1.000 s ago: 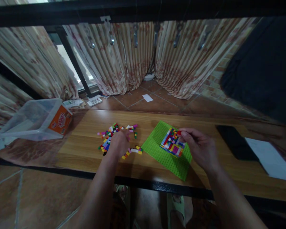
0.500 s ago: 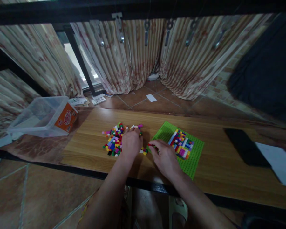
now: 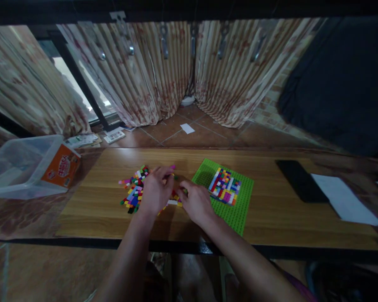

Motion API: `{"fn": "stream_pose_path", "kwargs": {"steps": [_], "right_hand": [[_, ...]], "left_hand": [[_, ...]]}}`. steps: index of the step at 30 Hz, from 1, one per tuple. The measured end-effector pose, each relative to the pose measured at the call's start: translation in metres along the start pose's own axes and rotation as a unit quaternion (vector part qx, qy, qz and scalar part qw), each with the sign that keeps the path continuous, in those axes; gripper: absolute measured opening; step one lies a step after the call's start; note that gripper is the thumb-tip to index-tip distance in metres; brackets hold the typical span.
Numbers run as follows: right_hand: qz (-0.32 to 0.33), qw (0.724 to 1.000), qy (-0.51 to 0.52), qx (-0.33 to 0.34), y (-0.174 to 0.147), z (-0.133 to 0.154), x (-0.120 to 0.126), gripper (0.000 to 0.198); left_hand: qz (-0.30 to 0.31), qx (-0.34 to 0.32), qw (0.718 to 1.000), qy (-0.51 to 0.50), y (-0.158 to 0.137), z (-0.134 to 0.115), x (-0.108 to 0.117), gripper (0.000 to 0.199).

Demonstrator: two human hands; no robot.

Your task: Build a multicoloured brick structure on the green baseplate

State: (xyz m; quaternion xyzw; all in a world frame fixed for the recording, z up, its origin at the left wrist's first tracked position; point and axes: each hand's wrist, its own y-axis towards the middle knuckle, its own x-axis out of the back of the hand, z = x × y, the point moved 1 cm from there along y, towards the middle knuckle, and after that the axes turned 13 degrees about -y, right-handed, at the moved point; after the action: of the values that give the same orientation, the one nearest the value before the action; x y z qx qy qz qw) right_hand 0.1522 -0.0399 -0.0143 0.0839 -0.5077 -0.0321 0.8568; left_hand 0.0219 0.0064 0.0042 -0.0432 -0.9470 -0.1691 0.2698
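Note:
A loose pile of small coloured building bricks point(image 3: 134, 195) lies on the wooden board. My left hand point(image 3: 156, 191) is over the right part of this pile, palm down, with fingers and thumb curled together; its fingertips hide whatever is between them. Close to its right, my right hand point(image 3: 197, 200) is held in a pinch above the bricks at the pile's edge. Red and yellow bricks show by its fingertips, but I cannot make out what it grips. Beyond that hand lies a green baseplate point(image 3: 245, 197) carrying a multicoloured block of joined bricks point(image 3: 225, 186).
A clear plastic bin point(image 3: 19, 167) with an orange label stands at the left. On the right are a dark flat tablet-like slab point(image 3: 300, 180) and white paper point(image 3: 345, 199). Patterned curtains point(image 3: 164, 75) hang behind the wooden board point(image 3: 94, 209).
My right hand has moved left from the baseplate's edge to the brick pile, beside my left hand. A red brick showed in its pinch earlier. The whole view has shifted, with things appearing further left.

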Motion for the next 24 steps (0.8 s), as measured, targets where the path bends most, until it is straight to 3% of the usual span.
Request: {"fn": "stream_pose_path", "kwargs": {"steps": [6, 12, 17, 24], "right_hand": [[-0.169, 0.978, 0.126, 0.010, -0.006, -0.015, 0.049, 0.018], [-0.290, 0.929, 0.206, -0.098, -0.003, -0.067, 0.078, 0.016], [-0.299, 0.919, 0.223, -0.130, -0.003, -0.088, 0.083, 0.016], [-0.297, 0.919, 0.227, -0.122, -0.004, -0.092, 0.081, 0.015]], "left_hand": [[0.003, -0.053, 0.993, -0.106, -0.005, -0.017, -0.018, 0.023], [0.062, -0.090, 0.983, -0.147, -0.017, -0.043, -0.049, 0.024], [0.109, -0.117, 0.977, -0.138, -0.018, -0.056, -0.066, 0.014], [0.109, -0.120, 0.976, -0.144, -0.018, -0.063, -0.074, 0.019]]}}
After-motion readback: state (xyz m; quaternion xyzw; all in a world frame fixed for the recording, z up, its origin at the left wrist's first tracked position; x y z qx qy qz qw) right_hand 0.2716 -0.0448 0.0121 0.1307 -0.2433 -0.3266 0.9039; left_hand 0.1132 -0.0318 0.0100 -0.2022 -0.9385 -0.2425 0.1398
